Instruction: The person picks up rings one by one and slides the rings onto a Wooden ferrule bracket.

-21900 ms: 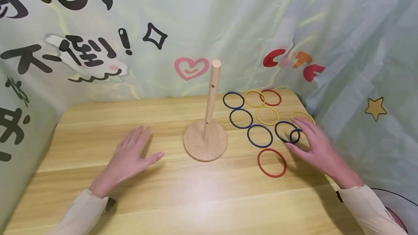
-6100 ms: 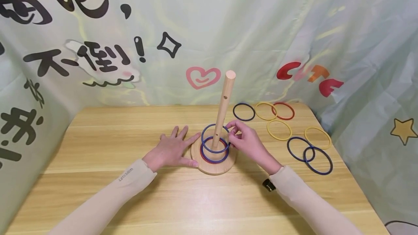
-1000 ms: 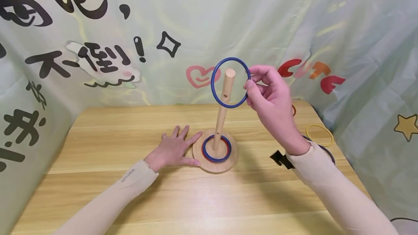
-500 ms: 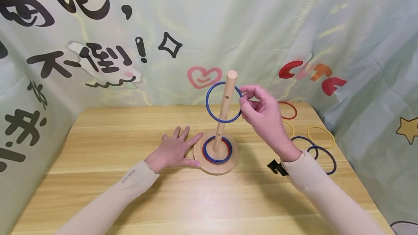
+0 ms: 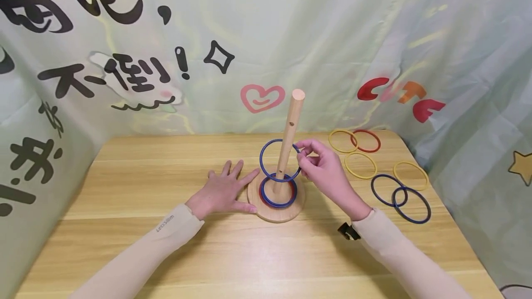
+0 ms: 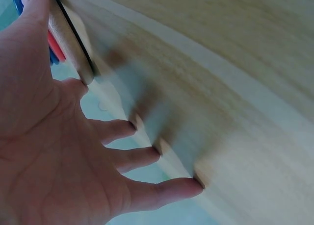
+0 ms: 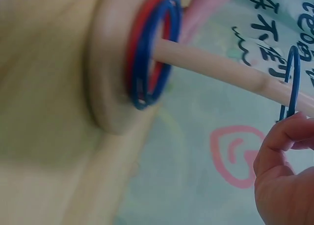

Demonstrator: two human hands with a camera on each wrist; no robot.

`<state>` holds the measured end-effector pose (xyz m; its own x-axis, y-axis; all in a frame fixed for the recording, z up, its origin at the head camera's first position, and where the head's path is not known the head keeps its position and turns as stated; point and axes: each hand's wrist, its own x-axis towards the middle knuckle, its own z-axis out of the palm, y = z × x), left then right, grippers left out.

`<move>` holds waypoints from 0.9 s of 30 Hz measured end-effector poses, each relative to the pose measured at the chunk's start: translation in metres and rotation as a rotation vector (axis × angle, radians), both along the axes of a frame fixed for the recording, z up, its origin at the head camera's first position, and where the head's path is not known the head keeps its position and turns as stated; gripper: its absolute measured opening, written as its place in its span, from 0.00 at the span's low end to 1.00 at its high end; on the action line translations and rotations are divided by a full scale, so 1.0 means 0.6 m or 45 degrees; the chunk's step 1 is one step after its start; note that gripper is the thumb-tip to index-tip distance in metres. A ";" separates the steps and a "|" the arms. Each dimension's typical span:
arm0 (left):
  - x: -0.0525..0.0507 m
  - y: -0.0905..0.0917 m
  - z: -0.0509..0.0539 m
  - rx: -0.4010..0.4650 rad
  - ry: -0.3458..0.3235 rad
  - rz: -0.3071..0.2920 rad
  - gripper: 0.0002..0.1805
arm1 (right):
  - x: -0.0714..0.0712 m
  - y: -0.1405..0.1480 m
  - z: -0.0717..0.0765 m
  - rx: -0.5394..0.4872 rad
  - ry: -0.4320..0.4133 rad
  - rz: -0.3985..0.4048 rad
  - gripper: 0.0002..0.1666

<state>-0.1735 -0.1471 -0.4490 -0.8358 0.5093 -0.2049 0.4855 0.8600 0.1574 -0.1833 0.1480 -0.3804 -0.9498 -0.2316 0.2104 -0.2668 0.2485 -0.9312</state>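
Observation:
A wooden post (image 5: pixel 292 126) rises from a round base (image 5: pixel 276 216), leaning slightly in the head view. Between thumb and fingers my right hand (image 5: pixel 330 174) pinches a blue ring (image 5: pixel 261 159), which encircles the post's lower part, above the stack. On the base, around the post, blue rings (image 7: pixel 142 63) lie over a red ring (image 7: pixel 131 53); how many blue ones is hard to tell. My left hand (image 5: pixel 220 193) rests on the table with fingers spread, its thumb and index finger touching the base's left edge.
To the right lie loose rings: a red ring (image 5: pixel 379 142) overlapping a yellow ring (image 5: pixel 330 141), another yellow ring (image 5: pixel 346 166), and a yellow ring (image 5: pixel 427 181) by two overlapping blue ones. The wooden table (image 5: pixel 166 253) meets a printed curtain (image 5: pixel 232 13) at the back.
Over the last second my right hand lowers the blue ring from the post's top; my left hand stays. Since the oldest frame, red and blue rings have moved from the table onto the post.

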 end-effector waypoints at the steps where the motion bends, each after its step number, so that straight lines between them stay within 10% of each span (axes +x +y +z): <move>1: 0.000 0.000 0.000 -0.004 -0.001 0.001 0.62 | 0.000 -0.001 -0.006 0.020 -0.017 0.003 0.13; 27: 0.003 0.003 0.002 0.023 -0.004 -0.007 0.62 | -0.007 0.003 -0.107 0.380 -0.164 0.145 0.15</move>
